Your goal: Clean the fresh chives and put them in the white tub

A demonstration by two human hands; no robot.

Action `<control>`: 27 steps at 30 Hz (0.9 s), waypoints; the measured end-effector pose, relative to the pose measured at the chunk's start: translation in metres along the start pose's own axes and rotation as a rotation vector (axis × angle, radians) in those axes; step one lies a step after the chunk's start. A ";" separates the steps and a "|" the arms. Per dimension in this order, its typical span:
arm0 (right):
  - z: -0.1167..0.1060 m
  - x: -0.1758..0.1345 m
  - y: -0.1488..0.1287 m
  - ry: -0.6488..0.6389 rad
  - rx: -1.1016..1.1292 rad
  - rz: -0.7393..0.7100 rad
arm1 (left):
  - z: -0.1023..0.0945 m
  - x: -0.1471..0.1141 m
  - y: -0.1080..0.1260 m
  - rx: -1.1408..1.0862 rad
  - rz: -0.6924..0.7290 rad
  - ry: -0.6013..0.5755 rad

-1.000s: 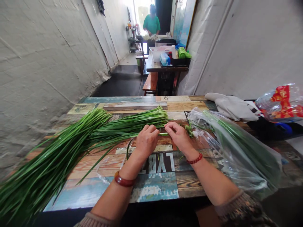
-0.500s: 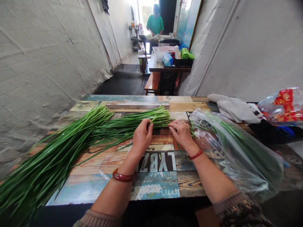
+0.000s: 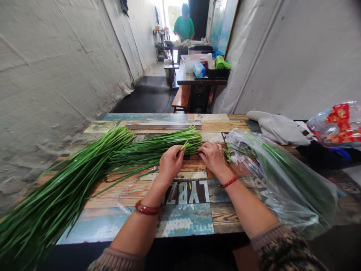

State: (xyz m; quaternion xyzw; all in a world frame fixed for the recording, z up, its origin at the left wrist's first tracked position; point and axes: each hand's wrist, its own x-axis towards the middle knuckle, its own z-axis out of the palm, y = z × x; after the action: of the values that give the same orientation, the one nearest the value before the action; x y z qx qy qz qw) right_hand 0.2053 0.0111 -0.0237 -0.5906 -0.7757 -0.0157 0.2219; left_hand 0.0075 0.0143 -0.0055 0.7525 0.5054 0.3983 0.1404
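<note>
My left hand [image 3: 172, 161] is closed in a pinch on a few garlic chives, whose pale cut ends poke out above the thumb. Just right of it, my right hand [image 3: 212, 155] has its fingertips pressed together at the stem ends of a chive bunch [image 3: 158, 141]; what lies between them is too small to make out. That bunch lies across the table with its stems to the right. A bigger pile of chives [image 3: 73, 177] spreads to the left, its leaves hanging past the front edge. Small green trimmings [image 3: 228, 153] lie beside my right hand.
A clear plastic bag [image 3: 299, 188] with more chives lies on the right of the patterned table [image 3: 183, 222]. Behind it are a grey cloth [image 3: 282, 128] and a red-and-clear package [image 3: 344, 124]. Farther off stand a bench [image 3: 181, 97], another table with containers, and a person [image 3: 184, 28] in green.
My right hand has shifted slightly left, closer to the left hand. More chive ends now stick out above my left thumb.
</note>
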 end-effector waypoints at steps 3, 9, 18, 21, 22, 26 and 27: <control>-0.003 0.000 -0.002 0.001 -0.011 -0.022 | 0.000 0.000 -0.001 0.005 0.015 -0.009; -0.018 -0.007 -0.008 0.070 -0.007 -0.062 | 0.001 0.001 -0.001 0.022 0.038 0.001; -0.027 -0.011 -0.001 0.218 0.464 -0.010 | 0.004 0.002 -0.005 -0.082 0.084 0.034; -0.024 -0.009 -0.001 0.215 0.675 0.081 | 0.002 0.002 -0.002 -0.098 0.110 0.033; -0.023 -0.009 -0.001 0.209 0.730 0.101 | 0.001 0.002 -0.001 -0.100 0.120 0.027; -0.020 -0.009 -0.002 0.189 0.888 0.140 | -0.001 0.002 0.002 -0.087 0.147 -0.016; -0.019 -0.009 -0.002 0.184 0.921 0.148 | -0.001 0.001 0.002 -0.073 0.145 -0.027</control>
State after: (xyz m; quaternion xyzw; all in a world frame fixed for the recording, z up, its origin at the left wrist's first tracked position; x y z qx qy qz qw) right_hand 0.2112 -0.0031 -0.0092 -0.4808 -0.6348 0.2934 0.5289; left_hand 0.0083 0.0143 -0.0027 0.7866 0.4330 0.4155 0.1453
